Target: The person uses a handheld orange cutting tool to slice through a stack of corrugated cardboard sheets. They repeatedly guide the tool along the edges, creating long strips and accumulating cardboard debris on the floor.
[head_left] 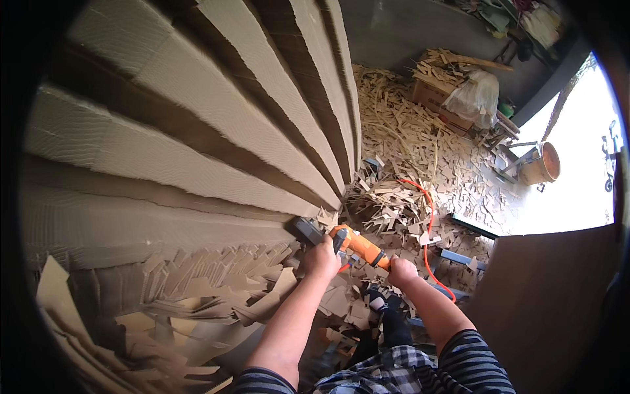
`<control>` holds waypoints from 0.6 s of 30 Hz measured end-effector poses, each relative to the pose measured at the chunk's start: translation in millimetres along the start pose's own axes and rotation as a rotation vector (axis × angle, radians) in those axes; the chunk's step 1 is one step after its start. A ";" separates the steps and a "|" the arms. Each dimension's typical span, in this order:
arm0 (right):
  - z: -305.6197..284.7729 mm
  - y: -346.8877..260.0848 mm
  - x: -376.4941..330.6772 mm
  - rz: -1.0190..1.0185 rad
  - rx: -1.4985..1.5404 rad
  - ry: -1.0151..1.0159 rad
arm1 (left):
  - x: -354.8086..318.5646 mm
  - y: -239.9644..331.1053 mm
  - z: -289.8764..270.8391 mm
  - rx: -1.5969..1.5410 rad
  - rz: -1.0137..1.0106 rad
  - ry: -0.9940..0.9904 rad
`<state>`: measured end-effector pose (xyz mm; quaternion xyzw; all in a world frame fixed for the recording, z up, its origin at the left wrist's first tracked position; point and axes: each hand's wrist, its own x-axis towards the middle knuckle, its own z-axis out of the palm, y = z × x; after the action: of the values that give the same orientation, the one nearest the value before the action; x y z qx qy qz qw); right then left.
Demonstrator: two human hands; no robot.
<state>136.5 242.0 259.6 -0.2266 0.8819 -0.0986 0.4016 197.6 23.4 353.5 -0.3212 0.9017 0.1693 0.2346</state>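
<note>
Both hands are clamping the orange-bodied handheld power cutter (351, 244), left hand (320, 257) near its dark head, right hand (401, 271) on the rear, working at the stacked brown corrugated cardboard sheets (197, 131). The trailing orange cord (430, 217) may be snagging in scraps; the blade, seemingly close to fingers, could slip.

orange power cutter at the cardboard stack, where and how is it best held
Probably as shown: two grips along the orange power cutter. The left hand wraps the front of the body just behind the dark cutting head, the right hand the rear handle where the orange cord exits. Come from behind, since the head points into the cardboard stack.
</note>
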 end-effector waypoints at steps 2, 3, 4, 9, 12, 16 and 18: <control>4.7 6.2 7.9 -0.013 0.031 0.013 | 6.8 4.1 2.0 0.006 -0.007 -0.014; 8.0 6.4 9.8 -0.012 0.026 0.015 | 8.1 2.1 4.1 -0.004 -0.002 -0.005; 10.3 7.2 12.3 -0.010 0.020 0.018 | 9.4 0.4 6.5 -0.013 0.003 0.004; 23.6 7.6 22.3 -0.011 -0.013 0.004 | 21.3 -5.0 17.3 -0.034 0.011 0.017; 25.9 6.6 26.7 0.001 -0.019 -0.004 | 32.0 -14.4 33.6 -0.050 0.017 0.030; 32.6 6.9 33.2 0.022 -0.025 -0.013 | 42.9 -20.3 46.0 -0.075 0.013 0.012; 40.9 9.7 42.2 0.020 -0.039 -0.010 | 50.2 -22.9 51.5 -0.085 0.017 0.009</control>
<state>139.9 230.7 201.2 -0.2260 0.8839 -0.0762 0.4023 194.6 5.0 280.3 -0.3239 0.8975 0.2079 0.2154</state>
